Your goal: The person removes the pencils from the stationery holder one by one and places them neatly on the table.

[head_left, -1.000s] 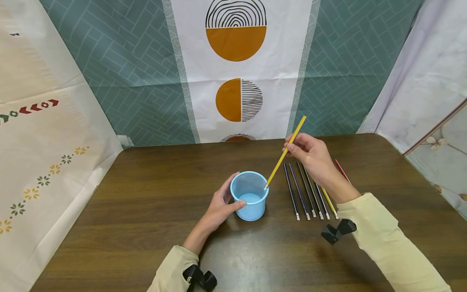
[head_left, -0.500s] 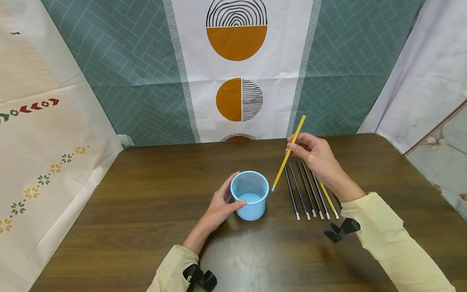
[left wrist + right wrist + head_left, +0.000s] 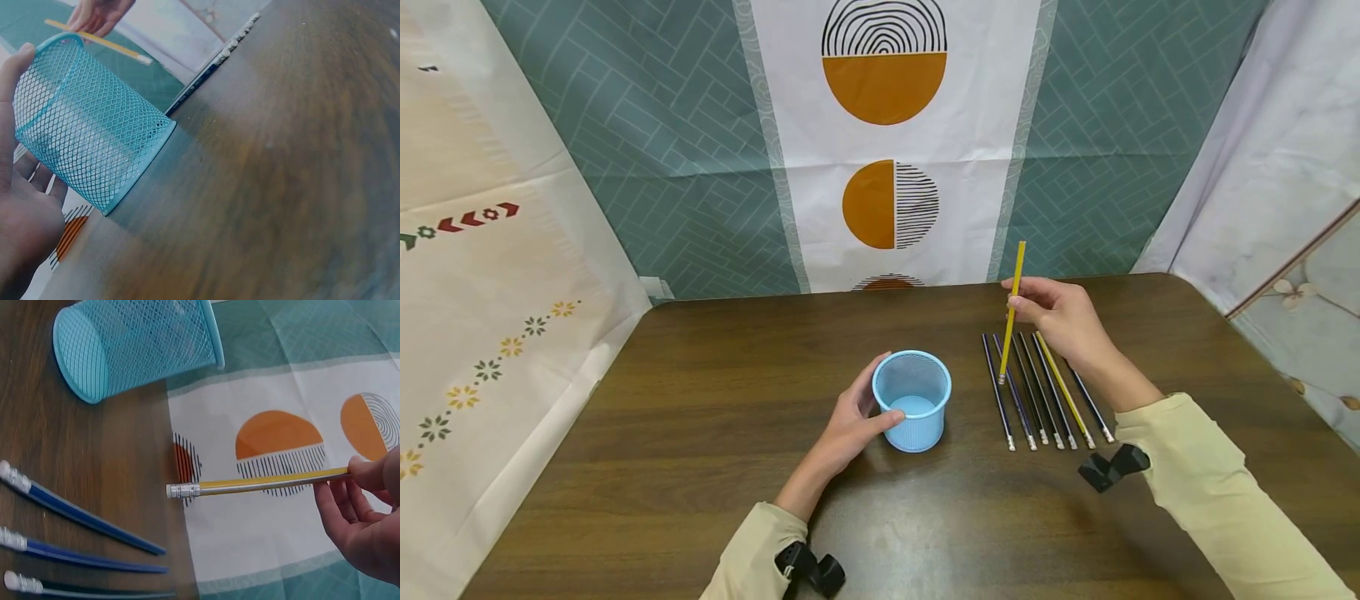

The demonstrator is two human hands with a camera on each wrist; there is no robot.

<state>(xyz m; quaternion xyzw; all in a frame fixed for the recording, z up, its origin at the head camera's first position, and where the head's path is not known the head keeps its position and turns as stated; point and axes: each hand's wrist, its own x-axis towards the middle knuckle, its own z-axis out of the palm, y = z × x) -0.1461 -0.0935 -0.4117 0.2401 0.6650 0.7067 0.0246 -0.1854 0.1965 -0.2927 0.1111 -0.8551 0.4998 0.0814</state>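
Note:
A light blue mesh pencil cup (image 3: 913, 421) stands upright on the table, with nothing inside it. My left hand (image 3: 853, 421) grips it from the left, thumb over the front of the rim and fingers behind. To the cup's right, my right hand (image 3: 1056, 321) pinches a yellow pencil (image 3: 1011, 317) between thumb and fingertips, above the table. That pencil is held nearly upright, its white eraser end pointing down. Below it lies a row of several pencils (image 3: 1037, 400), mostly dark with one yellow (image 3: 1067, 392), erasers toward me. In the right wrist view, blue pencils (image 3: 87, 515) lie beneath the held one.
The brown wooden table (image 3: 715, 400) has a far edge against a green and white patterned cloth (image 3: 700, 167). Light cloths hang at the left (image 3: 550, 250) and right (image 3: 1262, 167). Black wrist cameras sit on both sleeves.
My right hand has drawn the yellow pencil rightward, away from the cup's rim, and turned it more upright over the row. My left hand and the cup have stayed put.

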